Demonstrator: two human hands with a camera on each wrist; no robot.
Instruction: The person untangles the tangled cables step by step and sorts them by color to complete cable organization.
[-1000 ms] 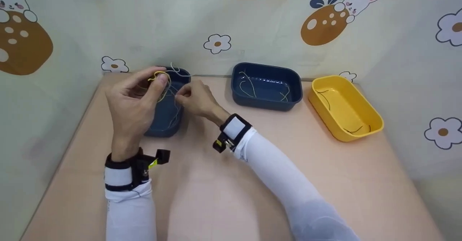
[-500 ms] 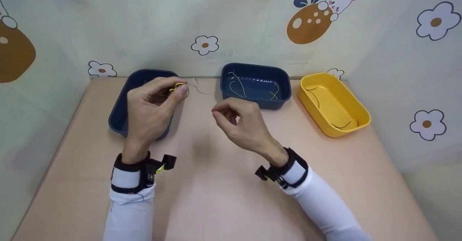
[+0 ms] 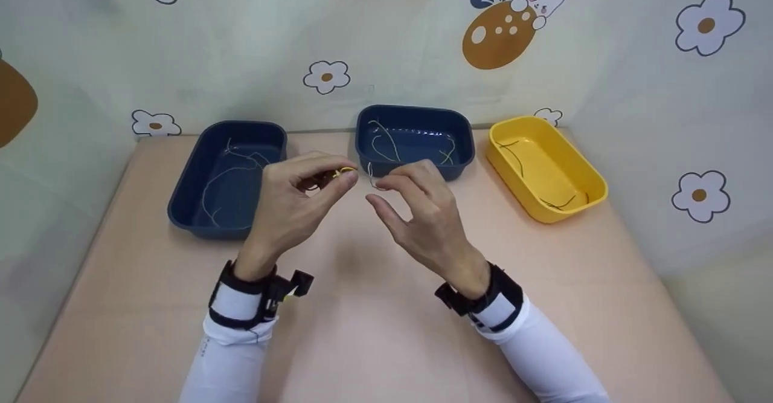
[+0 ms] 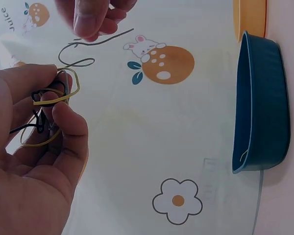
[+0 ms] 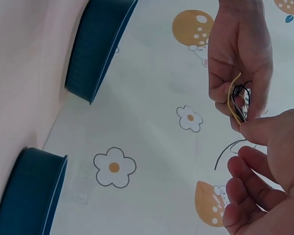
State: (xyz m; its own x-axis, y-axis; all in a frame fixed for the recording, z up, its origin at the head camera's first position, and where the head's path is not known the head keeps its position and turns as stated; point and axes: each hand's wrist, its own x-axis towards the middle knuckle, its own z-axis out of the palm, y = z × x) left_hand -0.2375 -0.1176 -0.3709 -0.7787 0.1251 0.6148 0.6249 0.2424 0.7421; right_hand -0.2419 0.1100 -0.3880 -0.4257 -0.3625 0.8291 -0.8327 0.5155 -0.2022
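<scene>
My left hand (image 3: 296, 203) pinches a tangled bundle of thin wires between thumb and fingers, in front of the left blue tray. A yellow wire (image 4: 46, 103) loops round the fingertips in the left wrist view, with black wires among it. From the bundle a loose grey wire (image 4: 108, 40) sticks out towards my right hand (image 3: 429, 216). That hand is close to the left fingertips, its thumb and index finger apart, and the wire's curled end overlaps its index fingertip in the head view. Part of the bundle is hidden inside the left palm.
The left blue tray (image 3: 187, 209) has several thin strands in it. A second blue tray (image 3: 450, 170) at the back middle and a yellow tray (image 3: 552, 167) at the right also hold short strands. A patterned backdrop (image 3: 241, 40) stands behind the table.
My left hand has moved right, away from over the left tray, carrying the wires. My right hand has drawn back from that tray, and its pinched thumb and index finger have parted.
</scene>
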